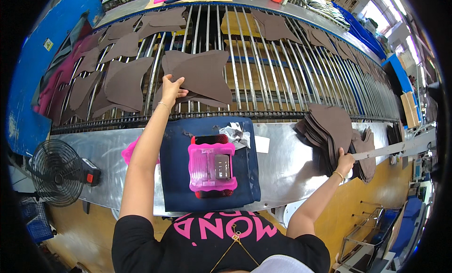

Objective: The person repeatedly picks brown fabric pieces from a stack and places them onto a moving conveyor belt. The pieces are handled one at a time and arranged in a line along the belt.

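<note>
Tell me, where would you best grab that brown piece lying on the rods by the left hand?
Probably by its near edge, coming from the bench side. The brown piece lies flat across the rods, and that edge hangs over gaps, so fingers can slip under it. The left hand pinches it at just that lower-left corner.

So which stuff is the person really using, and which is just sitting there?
In use:
- left hand placing a brown cut piece on the rod rack
- right hand gripping the stack of brown pieces

Just lying about:
- pink plastic holder on the navy cloth
- black fan
- crumpled paper
</note>
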`<move>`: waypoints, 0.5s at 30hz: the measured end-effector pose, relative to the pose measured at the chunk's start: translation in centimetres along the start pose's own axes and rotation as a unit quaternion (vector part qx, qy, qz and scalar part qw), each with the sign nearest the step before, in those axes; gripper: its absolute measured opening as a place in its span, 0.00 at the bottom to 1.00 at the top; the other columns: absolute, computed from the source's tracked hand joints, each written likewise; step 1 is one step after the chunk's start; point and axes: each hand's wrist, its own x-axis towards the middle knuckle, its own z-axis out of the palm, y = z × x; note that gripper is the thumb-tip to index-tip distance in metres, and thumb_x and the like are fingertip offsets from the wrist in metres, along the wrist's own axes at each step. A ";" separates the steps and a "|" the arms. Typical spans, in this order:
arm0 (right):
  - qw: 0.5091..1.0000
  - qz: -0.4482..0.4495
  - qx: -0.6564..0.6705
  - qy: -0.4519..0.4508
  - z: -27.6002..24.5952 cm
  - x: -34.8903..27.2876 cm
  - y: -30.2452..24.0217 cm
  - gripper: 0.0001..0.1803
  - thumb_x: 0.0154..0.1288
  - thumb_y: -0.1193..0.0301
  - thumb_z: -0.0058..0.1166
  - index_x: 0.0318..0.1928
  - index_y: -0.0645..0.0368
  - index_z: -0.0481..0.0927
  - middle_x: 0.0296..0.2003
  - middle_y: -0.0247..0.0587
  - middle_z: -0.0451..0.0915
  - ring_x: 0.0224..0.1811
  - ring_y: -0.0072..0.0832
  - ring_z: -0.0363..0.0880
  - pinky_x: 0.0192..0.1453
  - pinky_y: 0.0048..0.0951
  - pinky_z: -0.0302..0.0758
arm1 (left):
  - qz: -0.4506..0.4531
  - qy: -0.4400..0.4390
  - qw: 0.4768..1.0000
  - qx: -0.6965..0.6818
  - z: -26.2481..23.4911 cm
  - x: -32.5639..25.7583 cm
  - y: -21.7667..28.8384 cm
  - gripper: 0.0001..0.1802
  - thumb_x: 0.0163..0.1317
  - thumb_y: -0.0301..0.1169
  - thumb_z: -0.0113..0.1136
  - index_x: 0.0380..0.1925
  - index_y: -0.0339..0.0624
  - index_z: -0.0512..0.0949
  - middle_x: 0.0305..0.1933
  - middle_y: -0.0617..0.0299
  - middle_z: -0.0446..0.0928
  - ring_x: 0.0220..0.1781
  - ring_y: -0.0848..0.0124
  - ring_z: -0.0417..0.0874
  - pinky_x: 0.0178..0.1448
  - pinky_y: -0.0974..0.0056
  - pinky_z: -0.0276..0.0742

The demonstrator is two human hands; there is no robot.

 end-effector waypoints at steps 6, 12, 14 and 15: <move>1.000 0.009 0.002 -0.015 -0.8 0.4 -0.7 0.36 0.48 0.39 0.61 0.36 0.64 0.82 0.38 0.60 0.81 0.42 0.53 0.81 0.44 0.48 0.79 | 0.097 -0.037 0.992 0.074 -2.9 -2.2 1.0 0.47 0.54 0.33 0.67 0.68 0.48 0.47 0.43 0.50 0.68 0.18 0.75 0.73 0.13 0.74 0.65; 0.997 0.022 0.057 0.052 -3.1 -1.2 -1.9 0.33 0.50 0.49 0.66 0.48 0.62 0.76 0.47 0.56 0.77 0.51 0.52 0.77 0.49 0.47 0.77 | 0.106 -0.057 0.987 0.111 -4.3 -6.8 3.7 0.40 0.60 0.32 0.62 0.68 0.48 0.51 0.45 0.54 0.70 0.19 0.78 0.75 0.16 0.76 0.69; 0.989 -0.053 0.061 0.121 -3.0 -1.2 -1.4 0.27 0.57 0.56 0.62 0.50 0.61 0.73 0.40 0.56 0.79 0.46 0.51 0.79 0.46 0.46 0.77 | 0.114 -0.062 0.985 0.116 -3.8 -7.8 4.6 0.39 0.60 0.32 0.62 0.67 0.47 0.52 0.45 0.54 0.70 0.20 0.78 0.75 0.17 0.76 0.69; 0.991 -0.037 0.088 0.091 -3.0 -1.2 -1.0 0.24 0.60 0.58 0.59 0.49 0.61 0.72 0.38 0.56 0.80 0.42 0.50 0.80 0.44 0.46 0.77 | 0.119 -0.063 0.984 0.118 -3.4 -8.4 4.9 0.38 0.60 0.32 0.62 0.67 0.47 0.53 0.45 0.54 0.70 0.20 0.78 0.75 0.17 0.76 0.70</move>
